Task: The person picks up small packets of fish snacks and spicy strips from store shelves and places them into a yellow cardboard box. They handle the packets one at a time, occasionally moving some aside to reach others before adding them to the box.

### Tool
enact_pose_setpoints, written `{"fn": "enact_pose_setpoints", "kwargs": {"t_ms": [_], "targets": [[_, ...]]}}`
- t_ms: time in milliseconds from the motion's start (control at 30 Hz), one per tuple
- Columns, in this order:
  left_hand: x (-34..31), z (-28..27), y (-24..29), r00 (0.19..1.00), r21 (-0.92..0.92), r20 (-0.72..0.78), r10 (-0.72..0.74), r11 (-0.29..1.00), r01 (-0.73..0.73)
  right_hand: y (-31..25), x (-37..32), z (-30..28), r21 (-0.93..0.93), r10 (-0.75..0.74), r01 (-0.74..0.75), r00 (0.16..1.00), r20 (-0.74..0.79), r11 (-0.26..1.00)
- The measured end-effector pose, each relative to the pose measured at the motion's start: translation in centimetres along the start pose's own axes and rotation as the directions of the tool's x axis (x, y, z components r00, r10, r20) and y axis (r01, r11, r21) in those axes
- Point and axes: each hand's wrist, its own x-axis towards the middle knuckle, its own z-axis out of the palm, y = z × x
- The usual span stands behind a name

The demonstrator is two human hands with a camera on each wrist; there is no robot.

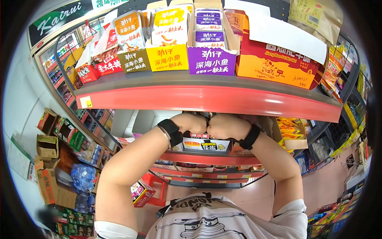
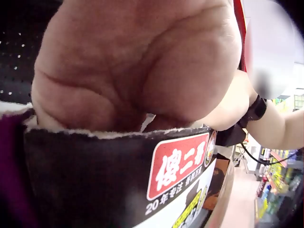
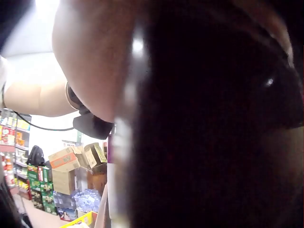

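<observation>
The display box (image 1: 207, 145) sits at the front of the shelf below the red-edged upper one, its printed face turned outward, presumably so that shoppers can read it. Its front panel has a ragged, torn top edge, likely cut low to give access from the front. The left hand (image 1: 193, 122) and right hand (image 1: 229, 125) meet close together over that edge, knuckle side up, an approach that probably suits the little headroom beneath the upper shelf (image 1: 207, 99). The left wrist view shows the heel of the left palm above the torn edge, the fingers hidden behind the panel; the right wrist view is mostly dark. How far the fingers of either hand are open, and whether they have hold of anything, I cannot tell. An open pale box (image 1: 151, 118) stands to the left and a carton of yellow-orange packets (image 1: 290, 129) to the right. Overhead, the yellow box (image 1: 167, 59) and purple box (image 1: 211, 61) likewise face outward, with their sachets upright behind low fronts, apparently for easy picking.
</observation>
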Motion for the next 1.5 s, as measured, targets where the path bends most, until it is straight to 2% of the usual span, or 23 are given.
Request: {"fn": "enact_pose_setpoints", "kwargs": {"t_ms": [33,133,267,367,467,533,567,600,633,767,833,900,967,1000,1033,1100,1167,1200,1233,1267,1367,1433,1500], "targets": [[0.1,0.0,0.0,0.999,-0.062,0.02,-0.025,0.998,0.026,0.0,0.1,-0.2,0.123,0.106,-0.113,0.992,0.062,0.986],[0.2,-0.2,-0.1,0.997,-0.113,0.055,-0.056,0.992,0.062,0.7,0.6,0.2,0.214,0.101,-0.125,0.988,0.12,0.969],[-0.5,-0.4,0.9,0.99,-0.237,0.007,-0.141,0.961,0.139,1.7,1.3,2.2,0.154,0.012,-0.02,0.999,0.053,0.988],[-0.3,0.5,0.2,0.984,-0.346,-0.101,-0.146,0.933,0.103,1.4,1.0,2.7,0.136,0.028,-0.012,0.993,-0.114,0.991],[-1.3,-0.2,1.1,0.947,-0.336,-0.282,-0.154,0.94,0.052,-0.7,-0.7,0.5,0.24,0.223,-0.169,0.95,-0.219,0.956],[-2.0,-0.6,1.2,0.916,-0.302,-0.375,-0.144,0.953,0.027,-0.9,-0.9,1.0,0.119,0.169,-0.123,0.815,-0.554,0.985],[-2.5,-0.8,0.9,0.936,-0.509,-0.287,-0.202,0.86,0.03,-1.0,-1.0,0.9,0.119,0.168,-0.123,0.816,-0.552,0.985],[-3.1,-1.2,0.7,0.953,-0.689,-0.187,-0.237,0.724,0.045,-1.1,-1.3,0.5,0.101,0.123,-0.072,0.717,-0.686,0.992],[-3.6,-1.6,0.6,0.953,-0.69,-0.187,-0.237,0.722,0.045,-1.2,-1.6,0.0,0.075,0.075,-0.025,0.596,-0.8,0.997],[-6.9,-3.4,0.4,0.941,-0.792,-0.301,-0.152,0.59,-0.158,-2.0,-3.6,-1.9,0.27,0.247,-0.059,0.624,-0.741,0.961],[-9.5,-4.2,0.9,0.905,-0.841,-0.394,-0.159,0.461,-0.285,-1.9,-4.2,-2.2,0.529,0.43,-0.027,0.618,-0.658,0.848],[-11.2,-3.6,0.7,0.879,-0.889,-0.382,-0.285,0.374,-0.264,-2.6,-5.0,-3.0,0.602,0.446,0.11,0.57,-0.69,0.791],[-13.0,-2.8,-0.2,0.864,-0.948,-0.319,-0.388,0.142,-0.286,-2.5,-5.6,-2.8,0.736,0.528,0.294,0.542,-0.654,0.61],[-14.3,-2.4,-0.3,0.894,-0.956,-0.287,-0.343,0.042,-0.291,-2.5,-5.8,-2.5,0.811,0.549,0.404,0.597,-0.585,0.424],[-15.4,-1.5,-1.1,0.933,-0.957,-0.251,-0.257,-0.078,-0.279,-3.1,-6.0,-2.5,0.815,0.531,0.41,0.62,-0.578,0.41],[-18.3,-0.2,-1.2,0.931,-0.952,-0.242,-0.273,-0.118,-0.282,-5.2,-6.8,-3.3,0.884,0.566,0.43,0.689,-0.454,0.185],[-20.9,1.9,-1.6,0.915,-0.946,-0.215,-0.341,-0.16,-0.282,-7.1,-7.0,-3.6,0.936,0.55,0.315,0.76,-0.346,0.155],[-22.2,3.2,-1.9,0.894,-0.936,-0.286,-0.343,-0.098,-0.337,-7.9,-7.0,-3.5,0.955,0.485,0.293,0.829,-0.277,0.044],[-23.5,4.4,-2.1,0.871,-0.921,-0.355,-0.34,-0.032,-0.388,-8.4,-6.7,-3.0,0.954,0.442,0.282,0.845,-0.299,0.105],[-25.3,4.9,-1.8,0.875,-0.926,-0.297,-0.383,-0.11,-0.362,-9.4,-6.3,-3.1,0.95,0.373,0.28,0.874,-0.31,0.135],[-29.8,8.6,-3.4,0.799,-0.915,-0.268,-0.538,-0.117,-0.386,-11.5,-3.9,-2.1,0.921,0.141,0.313,0.926,-0.35,0.232],[-32.7,11.6,-4.4,0.739,-0.905,-0.23,-0.633,-0.14,-0.402,-13.2,-1.9,-1.6,0.959,-0.007,0.203,0.979,-0.206,0.198],[-35.5,14.8,-5.7,0.612,-0.889,-0.196,-0.766,-0.124,-0.44,-15.0,1.3,-0.5,0.875,-0.215,0.351,0.932,-0.292,0.335]]}}
